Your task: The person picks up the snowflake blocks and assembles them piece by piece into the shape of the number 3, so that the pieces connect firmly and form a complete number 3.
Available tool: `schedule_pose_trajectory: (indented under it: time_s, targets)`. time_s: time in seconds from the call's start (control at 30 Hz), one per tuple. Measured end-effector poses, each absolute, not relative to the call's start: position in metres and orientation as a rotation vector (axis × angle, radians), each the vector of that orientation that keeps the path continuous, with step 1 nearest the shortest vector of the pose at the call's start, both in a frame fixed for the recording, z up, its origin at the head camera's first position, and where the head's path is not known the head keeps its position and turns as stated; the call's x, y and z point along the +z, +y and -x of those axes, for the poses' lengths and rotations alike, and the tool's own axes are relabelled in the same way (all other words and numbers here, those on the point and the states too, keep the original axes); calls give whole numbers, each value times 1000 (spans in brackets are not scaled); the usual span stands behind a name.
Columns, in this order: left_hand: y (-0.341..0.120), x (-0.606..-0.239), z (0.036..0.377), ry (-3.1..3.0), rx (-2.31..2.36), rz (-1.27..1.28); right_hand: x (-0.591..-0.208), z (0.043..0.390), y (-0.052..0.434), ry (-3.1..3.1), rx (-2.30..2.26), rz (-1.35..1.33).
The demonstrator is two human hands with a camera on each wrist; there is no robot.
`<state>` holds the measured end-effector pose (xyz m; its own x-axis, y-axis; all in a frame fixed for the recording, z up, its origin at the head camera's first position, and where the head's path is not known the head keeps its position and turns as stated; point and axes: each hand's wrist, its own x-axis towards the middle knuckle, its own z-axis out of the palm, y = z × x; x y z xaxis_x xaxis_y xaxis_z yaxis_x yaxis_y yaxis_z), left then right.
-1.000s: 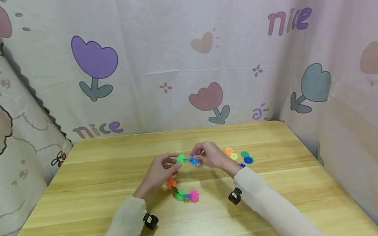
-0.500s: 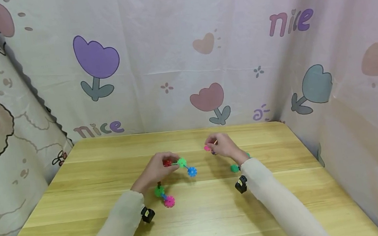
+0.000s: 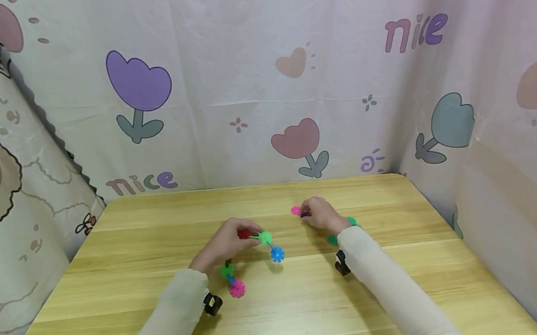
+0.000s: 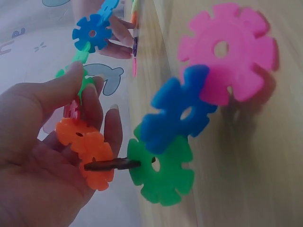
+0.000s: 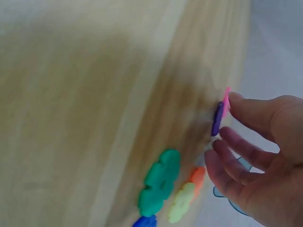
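The left hand (image 3: pixel 224 244) pinches a chain of colourful plastic snowflake-shaped discs (image 4: pixel 163 142), with its fingers curled around the orange discs (image 4: pixel 87 149) in the middle of the chain. From this grip one end goes out to a green disc (image 3: pixel 265 237) and a blue disc (image 3: pixel 277 254), and the other end hangs down to a pink disc (image 3: pixel 236 289) that lies on the light wooden surface (image 3: pixel 114 293). The right hand (image 3: pixel 319 214), well apart from the left, pinches a single pink plastic disc (image 3: pixel 295 210) with its fingertips (image 5: pixel 233 100), just above the surface. A small purple disc (image 5: pixel 217 119) is just beside this grip. Several loose discs (image 5: pixel 161 182), green, yellow and orange, lie near the right wrist.
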<state>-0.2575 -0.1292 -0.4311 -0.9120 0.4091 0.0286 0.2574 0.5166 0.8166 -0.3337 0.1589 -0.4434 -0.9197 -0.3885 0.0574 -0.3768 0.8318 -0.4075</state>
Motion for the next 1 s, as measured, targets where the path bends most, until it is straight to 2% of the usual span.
schedule_pose_trajectory:
  time_s: [0.2,0.47,0.77,1.0]
  targets:
    - [-129,-432,259,2585,1327,-671,-449,335,158,2953,-677,561]
    - [-127,-432,259,2565,1300,-722,-443,330,157,2890,-827,626]
    - [-125,-432,261,2579,1238,-791,-421,319,146,2732,-937,927]
    - [-123,-432,262,2600,1197,-817,-416,312,136,2667,-989,977]
